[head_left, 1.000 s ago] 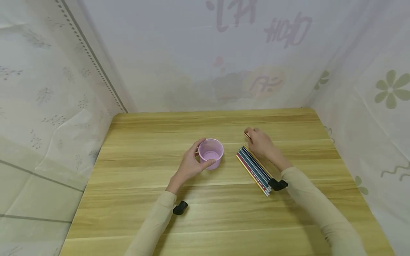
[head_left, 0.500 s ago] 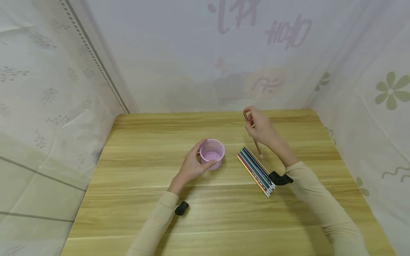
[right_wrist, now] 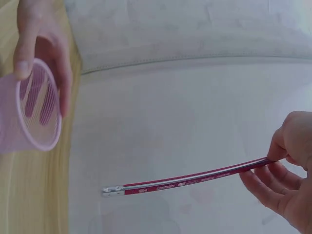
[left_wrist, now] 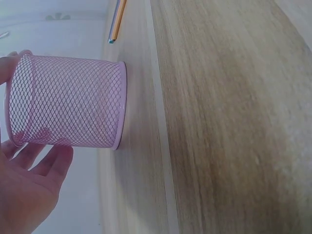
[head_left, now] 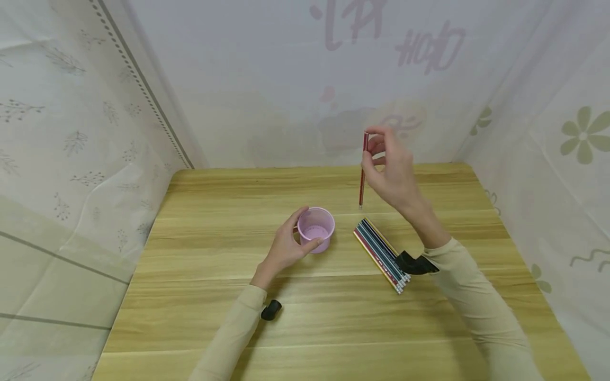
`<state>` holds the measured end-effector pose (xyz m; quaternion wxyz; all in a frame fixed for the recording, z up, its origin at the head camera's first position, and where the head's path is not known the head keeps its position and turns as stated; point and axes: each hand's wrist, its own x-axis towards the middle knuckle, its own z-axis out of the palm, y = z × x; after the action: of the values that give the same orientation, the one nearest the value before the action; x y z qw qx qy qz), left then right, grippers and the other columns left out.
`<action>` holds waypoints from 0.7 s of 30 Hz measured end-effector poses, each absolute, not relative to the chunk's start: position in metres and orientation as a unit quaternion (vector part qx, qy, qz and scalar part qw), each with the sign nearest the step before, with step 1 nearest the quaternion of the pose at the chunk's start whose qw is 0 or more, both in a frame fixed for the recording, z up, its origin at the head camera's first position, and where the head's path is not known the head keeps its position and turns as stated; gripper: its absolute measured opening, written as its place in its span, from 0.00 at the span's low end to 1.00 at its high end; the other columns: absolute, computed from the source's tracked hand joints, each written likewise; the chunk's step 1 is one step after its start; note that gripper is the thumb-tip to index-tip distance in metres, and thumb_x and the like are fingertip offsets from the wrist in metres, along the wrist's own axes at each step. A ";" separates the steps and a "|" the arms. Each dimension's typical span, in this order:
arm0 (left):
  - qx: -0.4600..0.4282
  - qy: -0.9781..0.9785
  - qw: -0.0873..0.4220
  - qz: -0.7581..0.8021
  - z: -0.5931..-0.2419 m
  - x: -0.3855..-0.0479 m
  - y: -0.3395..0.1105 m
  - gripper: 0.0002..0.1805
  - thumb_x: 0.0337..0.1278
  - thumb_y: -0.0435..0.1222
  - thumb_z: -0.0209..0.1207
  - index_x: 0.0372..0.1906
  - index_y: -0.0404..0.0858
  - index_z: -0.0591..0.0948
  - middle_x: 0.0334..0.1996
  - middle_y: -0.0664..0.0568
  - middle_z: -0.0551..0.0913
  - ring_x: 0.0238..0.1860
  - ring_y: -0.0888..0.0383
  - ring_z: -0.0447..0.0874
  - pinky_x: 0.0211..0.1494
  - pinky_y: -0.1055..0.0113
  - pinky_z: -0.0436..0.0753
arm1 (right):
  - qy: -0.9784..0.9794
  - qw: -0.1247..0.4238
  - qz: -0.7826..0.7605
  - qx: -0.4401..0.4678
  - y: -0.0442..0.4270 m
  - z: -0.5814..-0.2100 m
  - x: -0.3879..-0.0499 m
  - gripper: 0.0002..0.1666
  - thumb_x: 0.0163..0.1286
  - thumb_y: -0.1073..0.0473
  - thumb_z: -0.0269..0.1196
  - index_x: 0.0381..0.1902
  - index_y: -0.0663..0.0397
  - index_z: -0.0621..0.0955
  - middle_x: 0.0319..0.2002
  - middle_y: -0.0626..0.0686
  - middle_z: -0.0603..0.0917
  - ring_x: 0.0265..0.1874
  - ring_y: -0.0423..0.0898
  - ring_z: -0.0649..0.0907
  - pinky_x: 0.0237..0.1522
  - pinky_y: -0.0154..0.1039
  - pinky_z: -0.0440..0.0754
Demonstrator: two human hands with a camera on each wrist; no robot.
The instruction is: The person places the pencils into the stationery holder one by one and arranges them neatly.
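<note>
A pink mesh pen holder (head_left: 315, 218) stands upright on the table, its mouth facing up. My left hand (head_left: 285, 244) grips it from the left, thumb and fingers around its upper part. In the left wrist view, the mesh side of the pen holder (left_wrist: 73, 102) shows plainly. My right hand (head_left: 394, 172) pinches a red pencil (head_left: 361, 188) near its upper end, above the far part of the table. That pencil hangs almost upright, with its metal-capped end down, as the pencil (right_wrist: 170, 184) in the right wrist view confirms.
Right of the pen holder, several pencils (head_left: 378, 254) lie side by side at a slant on the wooden table (head_left: 214, 222). They are dark green, red and yellow. Pale patterned cloth (head_left: 267, 106) hangs behind the table and along both sides.
My right hand has lifted the red pencil up from beside the row, and the pencil has swung from slanted to nearly upright. The left hand and the pen holder have stayed in place.
</note>
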<state>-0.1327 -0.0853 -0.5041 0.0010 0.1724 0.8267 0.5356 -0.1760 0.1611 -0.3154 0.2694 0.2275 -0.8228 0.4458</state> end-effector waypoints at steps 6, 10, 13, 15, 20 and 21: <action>0.171 0.830 0.001 0.530 -0.505 -0.133 -0.085 0.51 0.48 0.41 0.77 0.76 0.39 0.64 0.67 0.43 0.75 0.65 0.44 0.78 0.65 0.53 0.83 | -0.769 0.312 0.507 0.231 0.143 -0.309 -0.172 0.21 0.64 0.77 0.58 0.56 0.71 0.73 0.35 0.61 0.81 0.33 0.42 0.81 0.33 0.23 0.84; 0.170 0.830 0.001 0.532 -0.505 -0.133 -0.084 0.51 0.48 0.42 0.77 0.76 0.39 0.64 0.68 0.43 0.75 0.65 0.44 0.78 0.65 0.52 0.82 | -0.749 0.319 0.529 0.237 0.134 -0.311 -0.173 0.22 0.64 0.78 0.58 0.56 0.72 0.72 0.36 0.63 0.80 0.34 0.42 0.81 0.32 0.25 0.85; 0.171 0.827 0.000 0.535 -0.504 -0.133 -0.084 0.51 0.47 0.42 0.77 0.77 0.41 0.64 0.68 0.42 0.75 0.65 0.42 0.78 0.65 0.50 0.82 | -0.741 0.320 0.542 0.234 0.128 -0.316 -0.174 0.22 0.64 0.78 0.58 0.56 0.72 0.72 0.36 0.64 0.80 0.34 0.42 0.81 0.32 0.26 0.85; 0.172 0.827 0.000 0.535 -0.505 -0.133 -0.084 0.51 0.47 0.42 0.77 0.77 0.42 0.64 0.68 0.42 0.75 0.65 0.43 0.78 0.65 0.50 0.82 | -0.737 0.318 0.551 0.229 0.125 -0.321 -0.174 0.22 0.64 0.78 0.58 0.56 0.72 0.72 0.36 0.63 0.80 0.34 0.43 0.81 0.32 0.26 0.85; 0.172 0.828 -0.005 0.533 -0.506 -0.133 -0.084 0.51 0.47 0.42 0.78 0.76 0.40 0.64 0.67 0.42 0.75 0.64 0.44 0.79 0.64 0.51 0.83 | -0.740 0.298 0.561 0.221 0.118 -0.336 -0.174 0.22 0.64 0.78 0.59 0.57 0.71 0.73 0.36 0.63 0.80 0.34 0.46 0.81 0.32 0.25 0.84; 0.170 0.830 -0.005 0.532 -0.507 -0.133 -0.084 0.51 0.47 0.43 0.78 0.76 0.41 0.64 0.67 0.42 0.75 0.64 0.44 0.79 0.64 0.52 0.83 | -0.743 0.294 0.560 0.222 0.117 -0.340 -0.174 0.22 0.64 0.78 0.59 0.57 0.72 0.72 0.36 0.64 0.80 0.34 0.47 0.81 0.31 0.24 0.84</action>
<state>-0.1328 -0.0843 -0.5066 -0.0046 0.1705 0.8297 0.5316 -0.1743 0.1171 -0.3400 0.2938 0.2217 -0.7426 0.5596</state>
